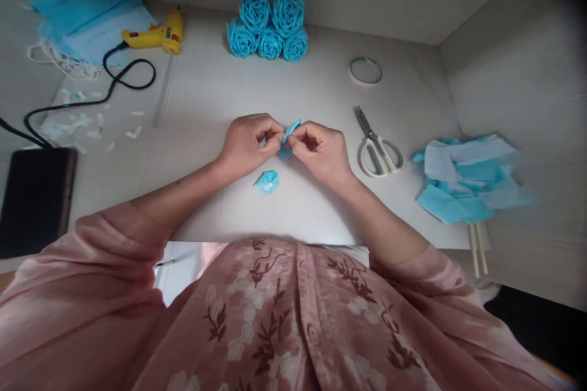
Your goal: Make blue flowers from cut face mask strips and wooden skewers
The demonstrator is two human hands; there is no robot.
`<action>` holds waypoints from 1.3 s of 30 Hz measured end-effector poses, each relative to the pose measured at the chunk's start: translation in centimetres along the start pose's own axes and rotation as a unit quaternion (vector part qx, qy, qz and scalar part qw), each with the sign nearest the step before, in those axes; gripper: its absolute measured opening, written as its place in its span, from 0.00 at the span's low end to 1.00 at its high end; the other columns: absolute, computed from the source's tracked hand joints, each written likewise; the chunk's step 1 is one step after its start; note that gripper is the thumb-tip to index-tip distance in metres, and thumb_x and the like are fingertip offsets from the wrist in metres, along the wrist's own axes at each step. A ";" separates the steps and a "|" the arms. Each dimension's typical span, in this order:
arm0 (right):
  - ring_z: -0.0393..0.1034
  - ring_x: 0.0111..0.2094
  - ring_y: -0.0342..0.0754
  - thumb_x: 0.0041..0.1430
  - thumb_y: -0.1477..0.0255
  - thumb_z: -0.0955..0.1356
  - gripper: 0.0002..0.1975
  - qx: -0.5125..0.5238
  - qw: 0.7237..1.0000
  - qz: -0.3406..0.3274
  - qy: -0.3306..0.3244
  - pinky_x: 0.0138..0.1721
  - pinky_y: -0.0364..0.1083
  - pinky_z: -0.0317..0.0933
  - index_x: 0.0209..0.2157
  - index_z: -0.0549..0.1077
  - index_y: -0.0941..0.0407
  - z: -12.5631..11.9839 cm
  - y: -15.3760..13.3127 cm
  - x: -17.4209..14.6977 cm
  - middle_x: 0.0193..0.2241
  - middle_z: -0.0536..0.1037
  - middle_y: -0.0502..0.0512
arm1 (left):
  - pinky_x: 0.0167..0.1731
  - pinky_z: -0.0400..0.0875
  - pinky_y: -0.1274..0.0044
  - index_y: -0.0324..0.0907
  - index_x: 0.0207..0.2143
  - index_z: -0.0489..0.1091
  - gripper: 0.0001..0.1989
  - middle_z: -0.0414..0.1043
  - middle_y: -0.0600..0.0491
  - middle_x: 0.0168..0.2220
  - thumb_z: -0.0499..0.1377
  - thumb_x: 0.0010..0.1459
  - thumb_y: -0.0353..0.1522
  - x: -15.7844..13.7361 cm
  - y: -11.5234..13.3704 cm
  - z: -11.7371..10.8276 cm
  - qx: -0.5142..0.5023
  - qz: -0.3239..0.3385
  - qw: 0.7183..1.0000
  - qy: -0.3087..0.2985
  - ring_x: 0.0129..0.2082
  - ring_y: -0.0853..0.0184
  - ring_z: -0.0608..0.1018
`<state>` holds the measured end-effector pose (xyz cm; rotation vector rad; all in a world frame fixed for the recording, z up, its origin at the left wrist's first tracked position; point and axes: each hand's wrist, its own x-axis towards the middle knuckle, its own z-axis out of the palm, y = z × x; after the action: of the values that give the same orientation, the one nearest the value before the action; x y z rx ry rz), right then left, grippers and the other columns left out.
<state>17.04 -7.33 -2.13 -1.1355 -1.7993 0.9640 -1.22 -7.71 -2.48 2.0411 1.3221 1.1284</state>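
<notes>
My left hand (pixel 254 140) and my right hand (pixel 321 149) meet over the middle of the table. Both pinch a small folded piece of blue fabric (pixel 291 129) between thumb and fingertips. Its lower part shows under the fingers; the rest is partly hidden by them. Just below, on the tabletop, lies a second folded blue piece (pixel 267 182), flat and many-sided. Several rolled blue fabric roses (pixel 270 24) are stacked in two rows at the back.
A yellow glue gun (pixel 172 32) with a black cord stands near blue face masks (pixel 87 6) at back left. White scraps (pixel 82 125) and a phone (pixel 39 195) lie left. Scissors (pixel 378 149), a tape ring (pixel 365 71), cut blue-and-white fabric (pixel 468 177) and sticks (pixel 477 250) are right.
</notes>
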 end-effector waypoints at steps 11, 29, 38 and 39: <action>0.62 0.23 0.40 0.58 0.60 0.72 0.13 0.128 0.989 0.071 -0.009 0.23 0.42 0.55 0.29 0.73 0.54 -0.5 0.0 0.4 0.26 0.77 0.50 | 0.28 0.67 0.78 0.42 0.31 0.73 0.11 0.71 0.54 0.25 0.55 0.63 0.37 0.4 -0.8 0.0 -0.165 -0.110 0.980 0.014 0.26 0.70 0.71; 0.58 0.22 0.39 0.54 0.50 0.74 0.23 0.158 0.982 0.074 -0.074 0.22 0.42 0.52 0.26 0.70 0.55 -0.7 -0.5 0.3 0.23 0.71 0.47 | 0.28 0.67 0.77 0.42 0.29 0.66 0.08 0.67 0.56 0.26 0.61 0.56 0.36 0.4 -0.8 0.0 -0.214 -0.106 0.970 -0.030 0.26 0.71 0.69; 0.57 0.23 0.39 0.54 0.58 0.75 0.20 0.173 0.982 0.060 -0.054 0.24 0.42 0.51 0.24 0.66 0.54 -0.4 -0.3 0.4 0.20 0.67 0.44 | 0.27 0.62 0.79 0.41 0.26 0.67 0.08 0.65 0.57 0.23 0.62 0.51 0.35 0.4 0.0 0.0 -0.294 -0.162 0.941 -0.051 0.23 0.73 0.65; 0.58 0.23 0.39 0.54 0.59 0.75 0.19 0.175 0.981 0.061 -0.055 0.24 0.42 0.51 0.24 0.66 0.55 -0.5 -0.3 0.4 0.21 0.68 0.45 | 0.27 0.62 0.79 0.41 0.26 0.67 0.08 0.65 0.57 0.23 0.62 0.51 0.35 0.4 -0.1 0.0 -0.299 -0.165 0.938 -0.052 0.23 0.73 0.65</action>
<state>17.26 -6.93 -1.60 -0.9914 -1.5763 1.3790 -1.21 -7.30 -2.34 1.3592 1.0472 1.0800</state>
